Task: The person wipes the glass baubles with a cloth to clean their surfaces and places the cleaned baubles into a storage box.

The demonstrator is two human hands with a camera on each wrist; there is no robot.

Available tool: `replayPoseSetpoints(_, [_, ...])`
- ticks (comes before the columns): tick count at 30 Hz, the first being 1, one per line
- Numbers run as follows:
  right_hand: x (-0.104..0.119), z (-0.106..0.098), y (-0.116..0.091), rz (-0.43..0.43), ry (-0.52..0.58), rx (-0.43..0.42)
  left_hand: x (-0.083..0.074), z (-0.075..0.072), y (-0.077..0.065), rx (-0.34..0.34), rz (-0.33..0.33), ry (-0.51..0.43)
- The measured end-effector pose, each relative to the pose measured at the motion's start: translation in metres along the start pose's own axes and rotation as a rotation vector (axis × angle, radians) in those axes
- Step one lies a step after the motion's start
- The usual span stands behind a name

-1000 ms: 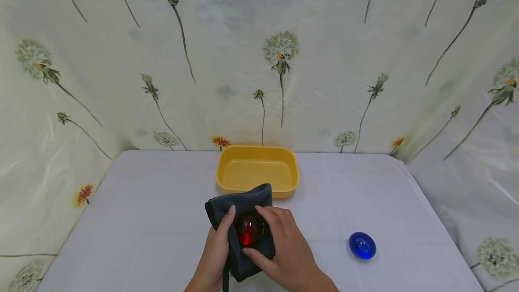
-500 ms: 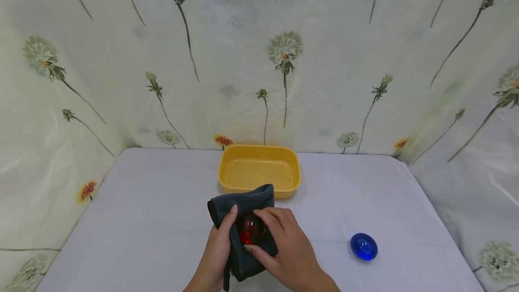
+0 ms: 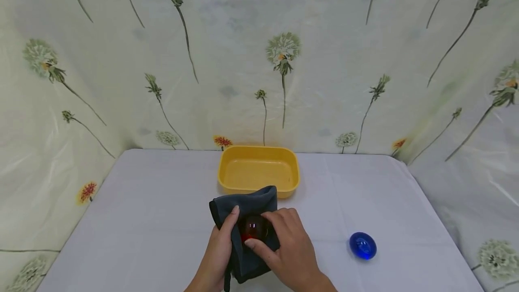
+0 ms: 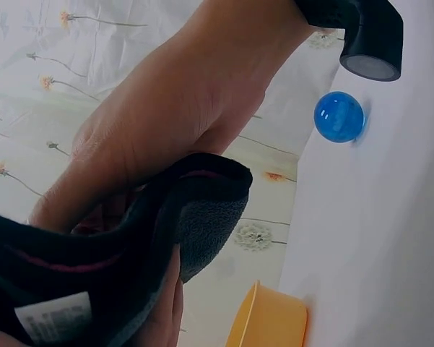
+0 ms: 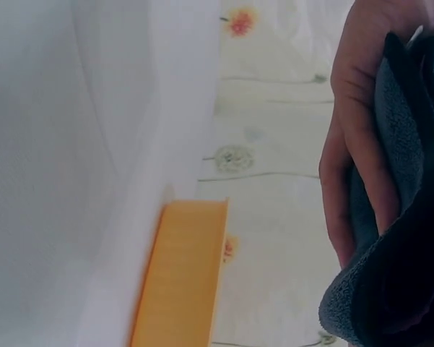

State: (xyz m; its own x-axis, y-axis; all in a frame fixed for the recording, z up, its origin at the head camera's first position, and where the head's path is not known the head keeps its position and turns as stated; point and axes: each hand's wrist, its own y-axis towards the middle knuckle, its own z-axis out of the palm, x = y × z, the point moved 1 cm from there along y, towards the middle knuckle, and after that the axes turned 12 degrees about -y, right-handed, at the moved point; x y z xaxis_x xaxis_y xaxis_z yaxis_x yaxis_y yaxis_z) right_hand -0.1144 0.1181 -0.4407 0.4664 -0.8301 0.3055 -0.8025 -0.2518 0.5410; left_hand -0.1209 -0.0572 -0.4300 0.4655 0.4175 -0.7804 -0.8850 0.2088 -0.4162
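Note:
A dark grey-blue cloth [image 3: 253,199] lies across my left hand [image 3: 219,247], whose thumb presses on its front; in the right wrist view, this hand's fingers [image 5: 379,181] support the cloth [image 5: 401,130] from behind. On the cloth sits a shiny, see-through red ball [image 3: 254,226]. My right hand [image 3: 289,242] grips the ball between thumb and fingers, hiding its right side. In the left wrist view, the right hand [image 4: 159,108] reaches behind the folded cloth [image 4: 213,224], which bears a white label [image 4: 55,318]; the red ball is hidden there.
Behind the hands, a yellow rectangular tub [image 3: 259,148] stands at the back of the white-covered table [image 3: 154,202]. A see-through blue ball [image 3: 362,245] rests on the table to the right. A flower-patterned sheet [image 3: 227,57] hangs around the back and sides.
My right thumb has shifted up over the lower part of the red ball, and less bright red shows. Both hands and the cloth have drifted slightly right. The blue ball stays put.

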Motion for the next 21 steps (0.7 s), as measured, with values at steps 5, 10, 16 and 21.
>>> replayPoseSetpoints(5, [-0.0005,-0.0001,-0.0017,-0.014,0.007,0.036,-0.0002,0.0003,-0.0004,0.007,0.017,-0.01])
replayPoseSetpoints(10, [-0.0029,-0.0007,-0.0045,-0.107,0.034,0.049,-0.0002,-0.0001,-0.0004,0.009,0.037,-0.016])
replayPoseSetpoints(16, [-0.0044,-0.0016,-0.0039,-0.163,0.038,0.016,-0.0004,0.0005,-0.0006,0.013,0.03,-0.024])
replayPoseSetpoints(21, [-0.004,-0.0031,-0.0014,-0.125,0.021,0.033,-0.0004,0.0004,-0.0005,0.005,0.014,-0.034])
